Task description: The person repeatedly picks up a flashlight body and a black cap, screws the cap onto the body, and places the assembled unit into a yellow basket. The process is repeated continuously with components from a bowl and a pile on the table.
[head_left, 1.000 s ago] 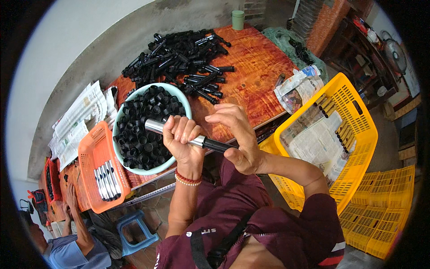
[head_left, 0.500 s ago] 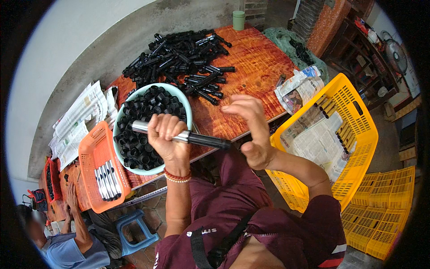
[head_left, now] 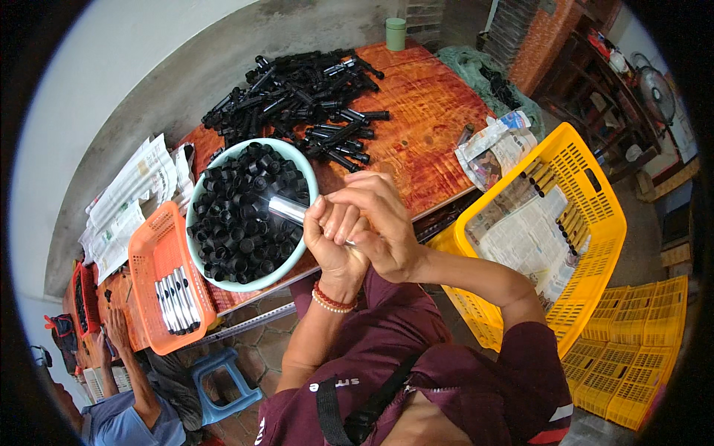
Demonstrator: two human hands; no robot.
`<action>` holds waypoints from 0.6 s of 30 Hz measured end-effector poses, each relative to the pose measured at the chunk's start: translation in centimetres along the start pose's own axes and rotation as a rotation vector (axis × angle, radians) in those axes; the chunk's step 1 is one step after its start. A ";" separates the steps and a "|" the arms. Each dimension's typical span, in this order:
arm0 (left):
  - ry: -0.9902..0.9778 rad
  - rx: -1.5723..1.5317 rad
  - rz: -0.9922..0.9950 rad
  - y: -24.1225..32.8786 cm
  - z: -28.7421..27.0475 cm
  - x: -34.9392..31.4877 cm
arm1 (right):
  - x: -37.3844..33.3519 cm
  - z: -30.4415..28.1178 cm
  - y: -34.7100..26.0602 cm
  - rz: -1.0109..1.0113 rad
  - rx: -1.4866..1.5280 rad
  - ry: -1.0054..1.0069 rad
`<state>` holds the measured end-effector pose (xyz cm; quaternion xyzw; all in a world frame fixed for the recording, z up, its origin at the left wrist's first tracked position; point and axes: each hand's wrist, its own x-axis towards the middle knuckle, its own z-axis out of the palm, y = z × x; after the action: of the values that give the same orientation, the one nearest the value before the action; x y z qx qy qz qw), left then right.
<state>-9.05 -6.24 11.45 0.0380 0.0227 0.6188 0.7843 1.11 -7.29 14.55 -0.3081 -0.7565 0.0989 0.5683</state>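
My left hand is wrapped round a silver tube, whose bare end points left over a pale green basin. My right hand is pressed up against the left, its fingers curled round the tube's other end. The black part there is hidden inside my hands. Beneath the silver end, the basin holds a heap of short black caps. Behind it, many slim black tubes lie piled on the reddish wooden table.
At left, an orange basket holds several silver tubes. To my right stands a yellow crate with newspaper and tubes inside; more yellow crates are stacked lower down. A blue stool and a co-worker's arms are at lower left.
My left hand has brought the tube rightward, turning its silver end. My right hand, open and apart before, has closed in beside it over the black end. The co-worker has leaned lower.
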 end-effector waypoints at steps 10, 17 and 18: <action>-0.076 -0.115 -0.098 2.6 -1.9 1.4 | -1.0 0.5 3.4 0.415 0.348 0.019; -0.113 -0.183 -0.117 3.9 -3.1 1.9 | -3.6 -2.2 1.1 0.443 0.038 -0.443; -0.104 -0.176 -0.118 3.7 -3.3 1.9 | -3.7 -2.1 0.8 0.421 -0.005 -0.485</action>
<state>-12.50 -3.41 8.56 -0.0005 -0.0703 0.5684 0.8197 3.92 -9.19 11.91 -0.4266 -0.7898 0.2830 0.3379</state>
